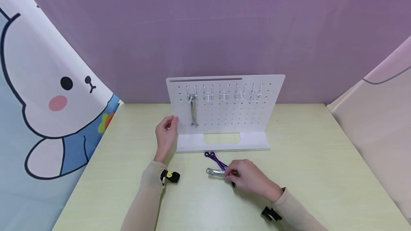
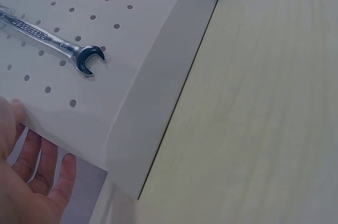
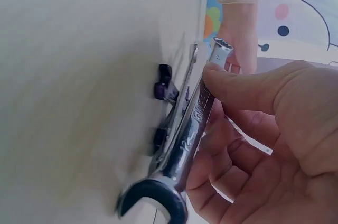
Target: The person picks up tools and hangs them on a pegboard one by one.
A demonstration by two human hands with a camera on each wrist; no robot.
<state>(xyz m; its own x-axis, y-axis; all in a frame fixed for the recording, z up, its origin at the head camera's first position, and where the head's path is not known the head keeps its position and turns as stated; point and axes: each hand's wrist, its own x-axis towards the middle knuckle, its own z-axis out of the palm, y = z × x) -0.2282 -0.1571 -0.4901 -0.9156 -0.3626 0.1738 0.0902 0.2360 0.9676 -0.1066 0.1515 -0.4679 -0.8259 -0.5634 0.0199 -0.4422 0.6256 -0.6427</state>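
Observation:
A white pegboard (image 1: 224, 117) stands upright on its base. My left hand (image 1: 166, 134) grips its left edge, thumb on the front face and fingers behind in the left wrist view. A silver combination wrench (image 1: 193, 111) hangs from the leftmost hook, open end down (image 2: 87, 60). My right hand (image 1: 248, 177) pinches another combination wrench (image 3: 193, 129) between thumb and fingers, low over the table in front of the board. Close beneath it lies a second thin silver piece, partly hidden. A purple scissors-like tool (image 1: 213, 155) with two loops lies beside it, its far end covered by my hand.
Several white wire hooks (image 1: 240, 92) line the upper part of the board to the right of the hanging wrench. The pale wood table (image 1: 305, 163) extends around it. A purple cloth (image 1: 224, 27) hangs behind, and a cartoon-print cloth (image 1: 41, 81) hangs at left.

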